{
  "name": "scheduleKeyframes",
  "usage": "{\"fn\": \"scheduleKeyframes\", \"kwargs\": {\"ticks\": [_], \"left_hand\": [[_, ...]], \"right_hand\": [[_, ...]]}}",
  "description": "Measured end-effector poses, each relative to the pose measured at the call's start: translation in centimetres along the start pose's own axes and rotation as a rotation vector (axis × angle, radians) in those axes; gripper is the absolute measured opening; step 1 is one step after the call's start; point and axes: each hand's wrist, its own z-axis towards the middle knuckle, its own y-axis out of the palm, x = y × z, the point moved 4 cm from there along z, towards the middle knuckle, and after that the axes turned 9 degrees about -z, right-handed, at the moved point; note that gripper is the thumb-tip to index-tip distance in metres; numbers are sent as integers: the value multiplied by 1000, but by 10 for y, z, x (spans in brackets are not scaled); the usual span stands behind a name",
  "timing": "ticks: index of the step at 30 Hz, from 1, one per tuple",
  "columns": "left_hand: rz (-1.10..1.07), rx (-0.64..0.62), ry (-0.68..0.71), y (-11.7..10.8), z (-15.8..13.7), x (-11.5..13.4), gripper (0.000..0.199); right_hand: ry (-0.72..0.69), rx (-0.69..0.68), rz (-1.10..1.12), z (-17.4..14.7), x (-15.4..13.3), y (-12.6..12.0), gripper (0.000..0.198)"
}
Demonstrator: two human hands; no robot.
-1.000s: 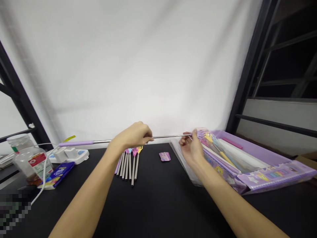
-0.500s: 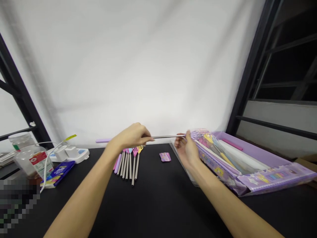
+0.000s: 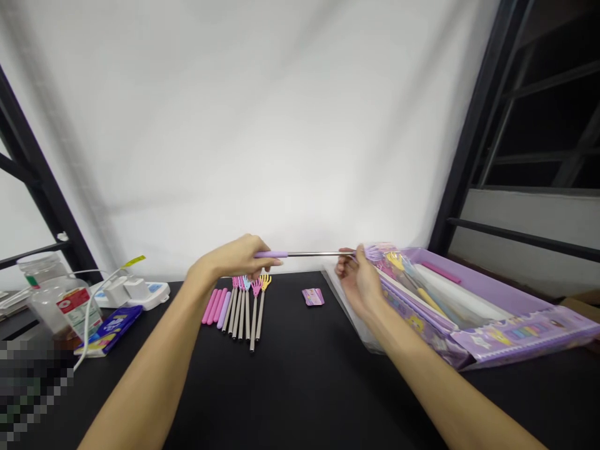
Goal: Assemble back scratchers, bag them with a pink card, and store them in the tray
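Left hand [image 3: 244, 257], well left of lilac rectangular printed box [image 3: 529, 331]: knuckles up, grip around handle of slim lilac-and-silver metal claw-ended stick [image 3: 314, 254]. Right hand [image 3: 360, 280], at box's left edge: grip pinching near claw. Stick's long axis roughly level, left-right; claw points boxward.

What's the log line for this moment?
left hand: holds purple handle | right hand: holds claw end | back scratcher: roughly level
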Motion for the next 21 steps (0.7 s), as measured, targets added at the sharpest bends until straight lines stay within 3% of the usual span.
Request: {"fn": "scheduleKeyframes", "kwargs": {"ticks": [4,8,13,16,19,21], "left_hand": [[-18,-28,97,24,16,8,49],[-80,-63,135,29,16,11,45],[-107,-21,176,16,7,19,43],[-92,-2,204,11,4,19,40],[11,98,278,6,4,21,42],[118,165,323,6,5,23,40]], "right_hand": [[-29,-228,-39,-21,7,25,38],[-81,-312,-171,-19,-2,23,40],[-43,-232,-148,-6,-12,10,32],[-81,-224,-240,-4,-19,7,29],[-98,-261,-382,-6,-21,6,33],[-36,-272,-420,-6,-16,6,34]]}}
